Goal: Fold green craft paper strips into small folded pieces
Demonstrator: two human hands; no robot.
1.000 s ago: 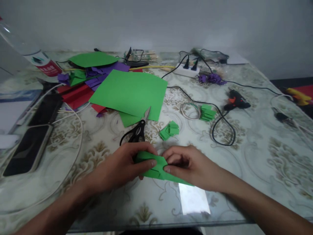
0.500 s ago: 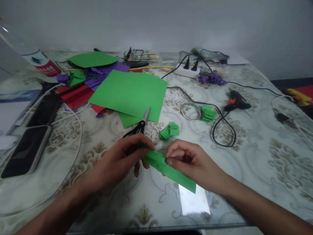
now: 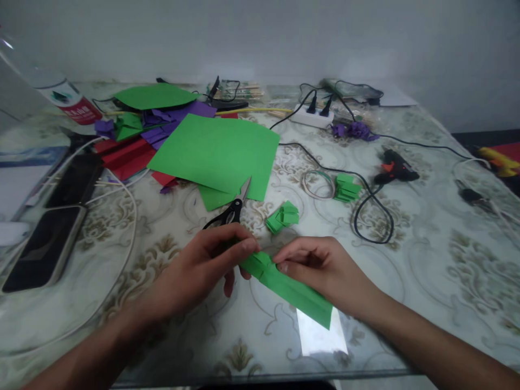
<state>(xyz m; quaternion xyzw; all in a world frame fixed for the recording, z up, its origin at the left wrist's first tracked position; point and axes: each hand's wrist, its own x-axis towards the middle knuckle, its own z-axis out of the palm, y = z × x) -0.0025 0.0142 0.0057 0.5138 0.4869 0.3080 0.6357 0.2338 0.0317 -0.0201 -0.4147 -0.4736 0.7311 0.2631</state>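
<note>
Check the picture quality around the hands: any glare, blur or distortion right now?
Head view: dim light overall; white glare on the glossy floral-patterned tabletop, overlapped by the free end of the long green paper strip. Head view again: the strip's creases look soft; the clear plastic bottle leans at the left edge, probably wide-lens stretch.

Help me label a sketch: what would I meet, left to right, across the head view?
Black-screened phone → red paper → left hand → right hand → glue gun → blurred yellow thing. The green paper strip in both hands overlaps them, so I leave it out.
</note>
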